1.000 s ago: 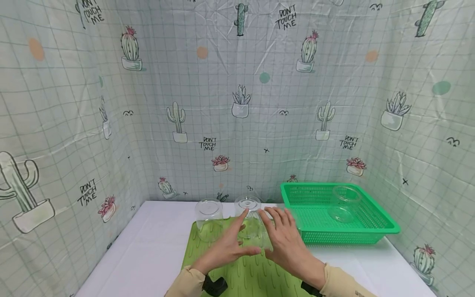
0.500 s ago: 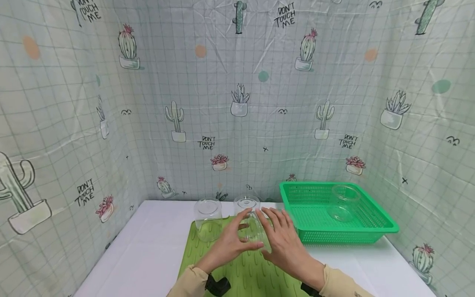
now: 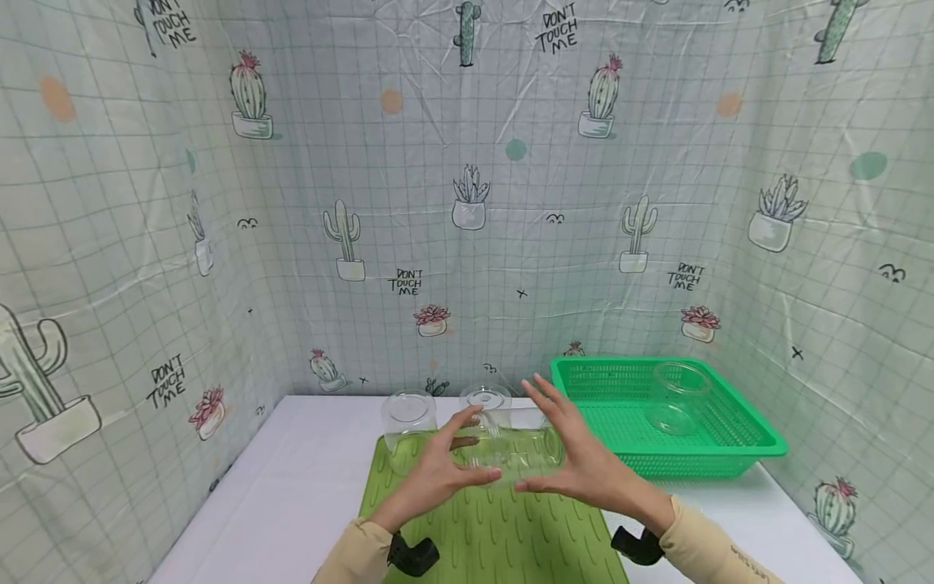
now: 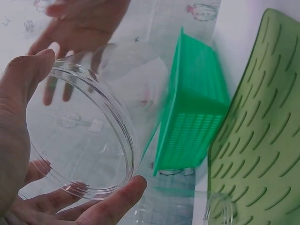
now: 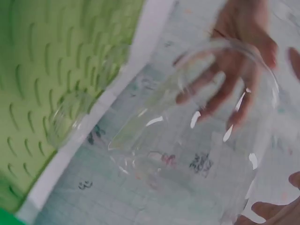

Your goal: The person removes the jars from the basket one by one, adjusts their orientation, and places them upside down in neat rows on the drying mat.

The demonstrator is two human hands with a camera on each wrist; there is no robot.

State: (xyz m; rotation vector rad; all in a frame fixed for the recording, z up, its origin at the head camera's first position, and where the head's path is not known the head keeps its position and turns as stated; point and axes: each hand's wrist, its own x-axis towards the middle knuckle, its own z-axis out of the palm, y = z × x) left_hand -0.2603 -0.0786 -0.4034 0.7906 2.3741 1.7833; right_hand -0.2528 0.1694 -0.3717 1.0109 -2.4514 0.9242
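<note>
My left hand (image 3: 434, 470) grips a clear plastic jar (image 3: 529, 446) by its rim. The jar lies sideways above the green mat (image 3: 503, 527), its mouth toward my left palm in the left wrist view, where thumb and fingers span the rim. Near the jar's base, my right hand (image 3: 584, 458) has its fingers spread and mostly straight; whether it touches the wall is hard to tell. Two more clear jars stand upside down at the mat's back edge, a left jar (image 3: 409, 411) and a middle jar (image 3: 481, 394), the latter partly behind the held one.
At the back right sits a green plastic basket (image 3: 737, 450) with one clear jar (image 3: 679, 397) inside. White cloth (image 3: 255, 478) covers the table around the mat. A cactus-print curtain (image 3: 467, 268) encloses the back and both sides.
My right hand has moved away to the right, its fingers spreading wider, so more of the jar shows. The left hand still grips the jar, which has turned to lie sideways.
</note>
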